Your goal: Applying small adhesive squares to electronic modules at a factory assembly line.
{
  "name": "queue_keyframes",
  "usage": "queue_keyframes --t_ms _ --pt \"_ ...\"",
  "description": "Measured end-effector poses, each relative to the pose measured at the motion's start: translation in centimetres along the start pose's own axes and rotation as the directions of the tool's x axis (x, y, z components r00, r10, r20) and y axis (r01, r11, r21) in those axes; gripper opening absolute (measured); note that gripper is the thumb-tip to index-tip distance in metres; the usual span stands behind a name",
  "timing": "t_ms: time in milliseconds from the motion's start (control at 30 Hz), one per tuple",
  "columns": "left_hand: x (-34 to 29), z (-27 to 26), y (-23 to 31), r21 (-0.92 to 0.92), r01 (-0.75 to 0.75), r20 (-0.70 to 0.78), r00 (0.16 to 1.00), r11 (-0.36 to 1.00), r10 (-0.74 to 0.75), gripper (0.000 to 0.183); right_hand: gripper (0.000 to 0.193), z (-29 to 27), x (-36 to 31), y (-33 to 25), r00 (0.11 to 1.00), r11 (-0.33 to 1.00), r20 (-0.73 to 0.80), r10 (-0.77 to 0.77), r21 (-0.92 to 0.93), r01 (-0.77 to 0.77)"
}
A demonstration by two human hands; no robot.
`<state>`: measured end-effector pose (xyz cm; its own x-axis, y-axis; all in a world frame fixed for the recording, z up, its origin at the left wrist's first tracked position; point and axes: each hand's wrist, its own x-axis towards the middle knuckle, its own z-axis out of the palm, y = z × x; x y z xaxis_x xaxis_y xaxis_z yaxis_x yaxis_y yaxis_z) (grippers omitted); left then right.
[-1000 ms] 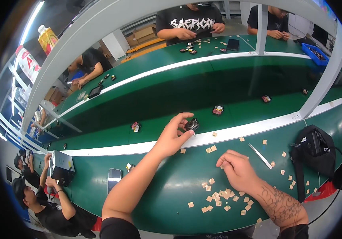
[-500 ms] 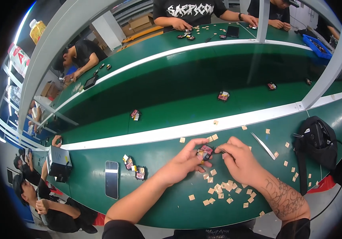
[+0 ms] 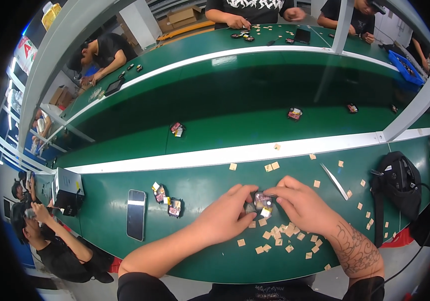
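A small electronic module [image 3: 263,204] with a dark casing, a yellowish inside and a white spot is at the middle of the near table. My left hand [image 3: 229,213] grips its left side between thumb and fingers. At its upper right edge, my right hand [image 3: 300,201] is pinched closed with the fingertips against or just over the module. Something thin and dark seems to show at those fingertips, too small to name. Small square tan stickers [image 3: 276,232] lie scattered below the hands. White tweezers [image 3: 335,181] rest on the table to the right of my right hand.
Two more modules [image 3: 175,207] and a phone [image 3: 136,214] lie to my left, near a black box [image 3: 68,191]. A black bag [image 3: 398,183] with a cable is at the right. Several modules sit on the green belt [image 3: 225,135] beyond the white rail [image 3: 190,156]. Co-workers sit around.
The module has been tilted, so its pink part shows less. My right fingertips have come up to it, and my left fingers have shifted round its side. The view has moved slightly.
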<state>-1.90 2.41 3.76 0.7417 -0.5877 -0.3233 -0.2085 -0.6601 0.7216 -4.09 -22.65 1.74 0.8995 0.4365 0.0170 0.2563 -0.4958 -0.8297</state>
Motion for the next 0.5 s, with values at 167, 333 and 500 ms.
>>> queue_keyframes --t_ms 167,333,500 --pt "-0.9 0.4 0.7 0.258 0.007 -0.049 0.999 0.966 0.006 0.063 0.035 -0.4 -0.4 -0.6 1.0 0.998 -0.014 -0.016 -0.066 0.015" --pt "-0.6 0.4 0.6 0.384 -0.074 -0.173 0.973 0.92 0.151 0.073 0.03 -1.4 -0.5 -1.7 0.999 0.995 -0.033 -0.027 -0.094 0.024" --pt "0.6 2.3 -0.4 0.307 -0.262 -0.208 0.92 0.915 0.333 0.077 0.021 -1.9 -0.9 -2.6 1.0 0.96 0.02 0.008 -0.28 -0.002"
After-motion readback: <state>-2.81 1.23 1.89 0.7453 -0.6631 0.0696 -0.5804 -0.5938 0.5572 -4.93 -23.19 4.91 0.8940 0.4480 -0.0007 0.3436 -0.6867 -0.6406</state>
